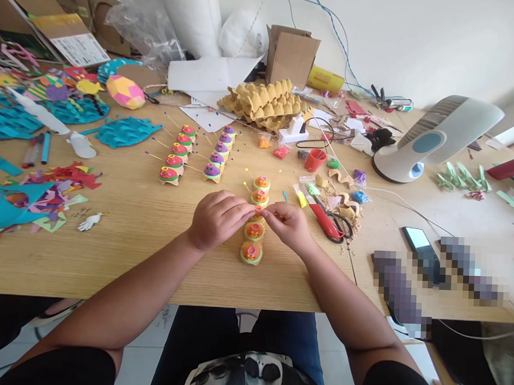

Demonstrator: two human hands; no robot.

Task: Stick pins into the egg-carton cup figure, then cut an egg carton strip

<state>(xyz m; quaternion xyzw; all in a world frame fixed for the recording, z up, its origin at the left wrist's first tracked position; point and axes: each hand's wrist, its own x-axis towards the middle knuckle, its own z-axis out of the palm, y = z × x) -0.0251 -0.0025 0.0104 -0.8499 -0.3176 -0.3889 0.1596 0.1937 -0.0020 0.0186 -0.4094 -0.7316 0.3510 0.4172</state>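
- "how much is done?"
- "yellow pins (280,171) are seen at the orange row's (251,253) far end, none in the 2 nearest bumps (254,231); judged part-done."
- "the grip?"
- "its middle is partly covered by the left hand (222,218) and right hand (288,223); what is gripped cannot be told."
- "the room?"
- "a cluttered wooden table (90,257) is backed by a white wall (414,41)."
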